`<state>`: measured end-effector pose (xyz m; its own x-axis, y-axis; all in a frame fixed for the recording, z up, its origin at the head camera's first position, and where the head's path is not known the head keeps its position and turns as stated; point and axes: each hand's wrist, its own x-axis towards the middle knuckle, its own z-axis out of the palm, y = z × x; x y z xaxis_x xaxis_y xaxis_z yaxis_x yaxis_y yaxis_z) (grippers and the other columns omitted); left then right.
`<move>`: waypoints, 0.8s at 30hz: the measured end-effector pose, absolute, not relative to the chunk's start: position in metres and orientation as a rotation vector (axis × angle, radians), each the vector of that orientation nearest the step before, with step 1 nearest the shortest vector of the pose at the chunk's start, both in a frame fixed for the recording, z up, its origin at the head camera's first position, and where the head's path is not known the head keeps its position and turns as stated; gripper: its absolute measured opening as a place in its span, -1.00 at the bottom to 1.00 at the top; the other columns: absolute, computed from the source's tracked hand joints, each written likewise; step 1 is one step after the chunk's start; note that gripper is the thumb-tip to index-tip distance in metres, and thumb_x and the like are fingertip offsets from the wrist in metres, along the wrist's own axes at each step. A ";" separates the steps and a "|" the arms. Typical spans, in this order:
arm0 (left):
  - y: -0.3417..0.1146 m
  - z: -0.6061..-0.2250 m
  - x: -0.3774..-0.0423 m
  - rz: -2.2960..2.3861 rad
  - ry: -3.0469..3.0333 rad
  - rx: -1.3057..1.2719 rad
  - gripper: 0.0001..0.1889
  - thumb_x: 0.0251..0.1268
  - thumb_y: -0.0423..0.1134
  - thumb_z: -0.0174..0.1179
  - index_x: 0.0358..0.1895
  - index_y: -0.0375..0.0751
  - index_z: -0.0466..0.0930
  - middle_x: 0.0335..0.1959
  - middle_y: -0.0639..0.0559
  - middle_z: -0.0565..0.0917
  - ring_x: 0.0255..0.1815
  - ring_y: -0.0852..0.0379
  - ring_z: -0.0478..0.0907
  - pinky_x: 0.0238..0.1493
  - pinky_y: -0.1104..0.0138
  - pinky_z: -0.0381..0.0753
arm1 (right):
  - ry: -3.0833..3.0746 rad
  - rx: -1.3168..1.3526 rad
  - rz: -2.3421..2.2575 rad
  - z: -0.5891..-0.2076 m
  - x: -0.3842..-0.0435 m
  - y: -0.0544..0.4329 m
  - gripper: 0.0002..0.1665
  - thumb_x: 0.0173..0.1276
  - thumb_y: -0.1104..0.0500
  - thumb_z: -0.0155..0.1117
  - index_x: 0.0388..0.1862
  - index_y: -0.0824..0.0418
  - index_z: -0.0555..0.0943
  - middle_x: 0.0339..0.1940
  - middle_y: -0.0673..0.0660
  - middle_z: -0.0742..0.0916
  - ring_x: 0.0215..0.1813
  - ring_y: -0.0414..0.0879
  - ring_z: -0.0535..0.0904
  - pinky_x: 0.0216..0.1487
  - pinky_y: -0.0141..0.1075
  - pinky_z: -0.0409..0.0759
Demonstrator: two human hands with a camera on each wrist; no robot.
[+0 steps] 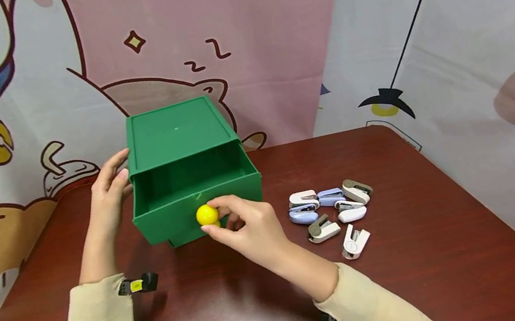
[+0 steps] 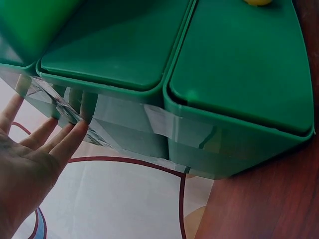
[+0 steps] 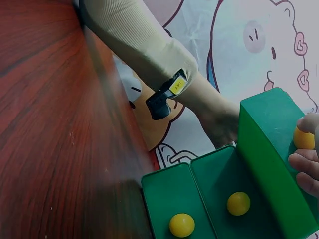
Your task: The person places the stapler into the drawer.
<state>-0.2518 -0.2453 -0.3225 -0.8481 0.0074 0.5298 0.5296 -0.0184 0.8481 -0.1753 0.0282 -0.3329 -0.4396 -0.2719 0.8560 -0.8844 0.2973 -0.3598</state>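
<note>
A green drawer cabinet (image 1: 176,131) stands on the table with its top drawer (image 1: 160,219) pulled out; the part of its inside that shows holds nothing. Thumb and fingers of my right hand (image 1: 254,235) pinch the round yellow knob (image 1: 207,215) on that drawer's front. My left hand (image 1: 109,193) touches the cabinet's left side, and in the left wrist view its fingers (image 2: 70,142) lie fairly straight against the clear-taped wall. Two lower drawers are closed, each with a yellow knob (image 3: 238,203), as the right wrist view shows.
Several small staplers lie grouped to the right of the cabinet, among them a white one (image 1: 355,240), a grey and white one (image 1: 323,228) and a blue one (image 1: 303,214). Behind the brown table (image 1: 430,245) hangs a cartoon-printed curtain (image 1: 268,39).
</note>
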 end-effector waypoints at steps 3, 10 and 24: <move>-0.245 -0.324 -0.252 -1.922 -1.891 -0.566 -0.57 0.46 -0.27 -0.02 0.34 -0.20 0.39 0.25 -0.09 0.40 0.01 0.12 0.51 -0.05 0.42 0.49 | -1.877 1.061 1.127 -0.332 -0.172 0.033 -0.61 0.02 0.24 0.55 -0.15 0.22 0.63 -0.42 0.01 0.72 -0.55 -0.29 0.53 -0.41 -0.56 0.48; -0.244 -0.323 -0.251 -1.909 -1.893 -0.559 -0.58 0.46 -0.27 -0.02 0.34 -0.20 0.40 0.23 -0.09 0.42 0.02 0.12 0.51 -0.05 0.41 0.49 | -1.876 1.105 1.097 -0.333 -0.167 0.042 -0.59 -0.01 0.25 0.56 -0.16 0.23 0.62 -0.41 0.02 0.72 -0.55 -0.28 0.54 -0.41 -0.57 0.49; -0.244 -0.322 -0.250 -1.899 -1.923 -0.538 -0.56 0.47 -0.24 -0.03 0.37 -0.19 0.36 0.30 -0.12 0.36 0.08 0.13 0.48 -0.02 0.39 0.47 | -1.876 1.155 1.080 -0.330 -0.169 0.054 -0.49 -0.05 0.23 0.60 -0.09 0.25 0.60 -0.39 0.05 0.69 -0.47 -0.21 0.56 -0.38 -0.52 0.51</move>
<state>-0.2504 -0.2441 -0.3220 -0.8530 0.0029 0.5219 0.5219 0.0119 0.8529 -0.1693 0.0544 -0.3296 -0.3795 -0.3583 0.8530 -0.9176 0.2638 -0.2974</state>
